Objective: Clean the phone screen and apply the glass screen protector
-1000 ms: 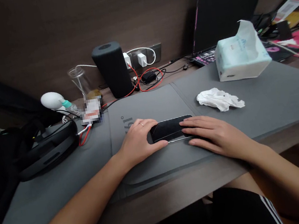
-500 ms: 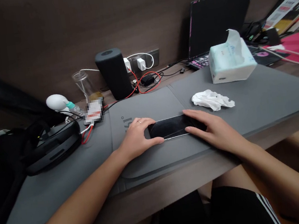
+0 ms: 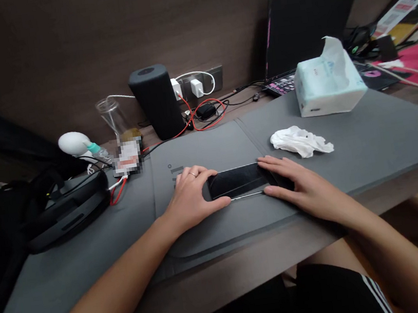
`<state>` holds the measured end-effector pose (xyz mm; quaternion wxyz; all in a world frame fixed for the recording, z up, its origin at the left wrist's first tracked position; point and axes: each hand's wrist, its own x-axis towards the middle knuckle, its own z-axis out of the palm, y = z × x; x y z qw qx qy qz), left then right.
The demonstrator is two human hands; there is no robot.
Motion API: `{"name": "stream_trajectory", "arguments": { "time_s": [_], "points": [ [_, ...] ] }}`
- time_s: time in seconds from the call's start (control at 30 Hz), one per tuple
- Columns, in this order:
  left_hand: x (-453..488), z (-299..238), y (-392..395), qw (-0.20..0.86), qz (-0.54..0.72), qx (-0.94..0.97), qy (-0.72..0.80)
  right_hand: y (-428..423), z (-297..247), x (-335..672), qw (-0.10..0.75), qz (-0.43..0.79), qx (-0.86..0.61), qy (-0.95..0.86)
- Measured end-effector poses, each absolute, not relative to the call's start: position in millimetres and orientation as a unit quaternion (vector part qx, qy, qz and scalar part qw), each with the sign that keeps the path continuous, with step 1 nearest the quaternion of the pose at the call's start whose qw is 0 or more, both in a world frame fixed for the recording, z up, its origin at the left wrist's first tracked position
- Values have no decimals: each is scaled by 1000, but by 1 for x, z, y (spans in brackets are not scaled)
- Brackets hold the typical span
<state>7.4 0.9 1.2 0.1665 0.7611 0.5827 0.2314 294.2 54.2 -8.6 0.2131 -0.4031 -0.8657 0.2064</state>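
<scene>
A dark-screened smartphone (image 3: 238, 181) lies sideways on a grey desk mat (image 3: 200, 152), its long edges showing as bright lines. My left hand (image 3: 194, 195), with a ring on one finger, grips the phone's left end, thumb on the near edge and fingers on the far edge. Around the right end curls my right hand (image 3: 294, 186), thumb at the near edge and fingers along the far one. Just beyond the right hand rests a crumpled white tissue (image 3: 300, 141). The phone's two ends are partly hidden by my hands.
At the back stand a black cylindrical speaker (image 3: 157, 104), a glass jar (image 3: 112, 115) and a laptop (image 3: 310, 23). A tissue pack (image 3: 327, 88) sits right of centre. A black headset-like device (image 3: 69, 212) lies left, near red and black cables (image 3: 209, 117).
The view has shifted slightly. Both hands keep their hold at the phone's ends; the right fingers have moved a little along its far edge.
</scene>
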Motion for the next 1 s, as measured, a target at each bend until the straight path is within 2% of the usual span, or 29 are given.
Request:
{"name": "stream_trajectory", "arguments": {
  "time_s": [1.0],
  "points": [
    [6,1,0,175,229,731,618,56,-10,293,220,209,-404,-863]
  ]
}}
